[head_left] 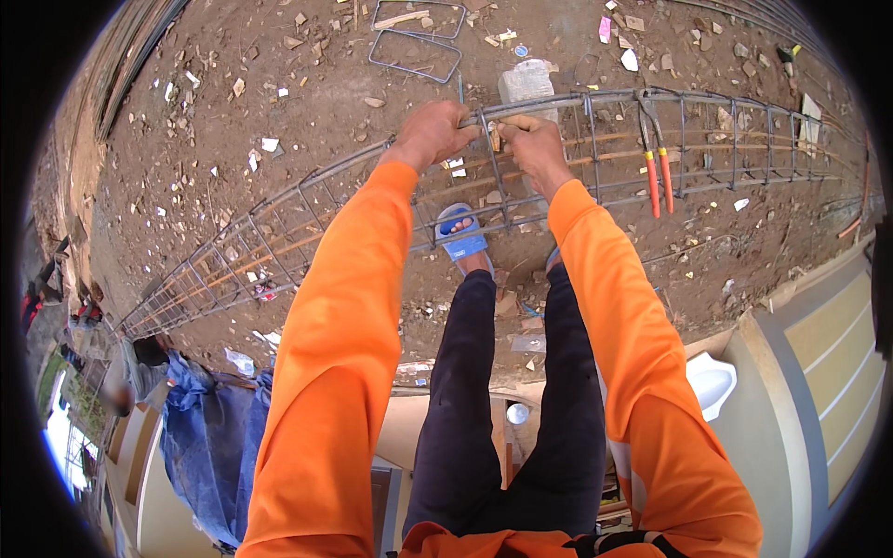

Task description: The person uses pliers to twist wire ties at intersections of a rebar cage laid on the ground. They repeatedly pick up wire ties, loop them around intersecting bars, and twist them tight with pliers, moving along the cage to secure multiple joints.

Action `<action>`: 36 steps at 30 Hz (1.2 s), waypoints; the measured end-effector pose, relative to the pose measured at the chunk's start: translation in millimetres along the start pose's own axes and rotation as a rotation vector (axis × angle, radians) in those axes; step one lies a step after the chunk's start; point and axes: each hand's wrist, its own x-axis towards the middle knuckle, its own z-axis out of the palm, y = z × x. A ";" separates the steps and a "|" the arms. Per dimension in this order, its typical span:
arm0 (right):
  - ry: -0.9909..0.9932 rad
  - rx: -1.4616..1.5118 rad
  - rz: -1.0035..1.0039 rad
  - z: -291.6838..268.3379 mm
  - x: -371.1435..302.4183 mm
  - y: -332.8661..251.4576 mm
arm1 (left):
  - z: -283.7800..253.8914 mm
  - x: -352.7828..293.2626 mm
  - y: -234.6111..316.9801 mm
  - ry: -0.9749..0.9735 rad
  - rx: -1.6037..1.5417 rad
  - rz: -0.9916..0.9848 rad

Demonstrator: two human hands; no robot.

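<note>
Hands at work: two, both on the far upper edge of the rebar cage [496, 172], near its middle, just apart from each other.
Left hand: the left hand [433, 135] is curled, fingers closed around the top bar beside a stirrup.
Right hand: the right hand [538, 153] has thumb and forefinger drawn toward the same stirrup; whether they pinch anything cannot be told.
Cage: one, crossing from lower left to the right side, in front of the person's legs.
Pincers: one pair of pincers [652, 177], handles red and yellow, resting across the cage to the right of the right hand.
Loose frames: two rectangular wire frames [411, 73] on the dirt beyond.
Block: one pale concrete block [527, 81], just past the hands.
Footwear: one blue sandal [462, 244] clearly seen, another partly hidden.
Far side: open dirt [316, 84] strewn with chips.
Near side: a narrower dirt strip, edged by the building.
</note>
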 end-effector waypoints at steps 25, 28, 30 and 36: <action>0.024 -0.454 -0.443 10.5 -4.5 11.5 | 4.7 40.6 4.5 0.074 -1.013 -0.699; -0.057 -0.548 -0.400 7.7 -2.3 3.6 | 15.3 21.6 6.5 0.233 -0.993 -0.546; -0.090 -0.644 -0.325 4.4 -12.4 -16.8 | 18.0 1.0 14.1 0.337 -1.067 -0.430; -0.170 -0.380 -0.066 -12.6 -27.7 -51.8 | 40.6 -28.2 11.7 0.511 -0.929 0.024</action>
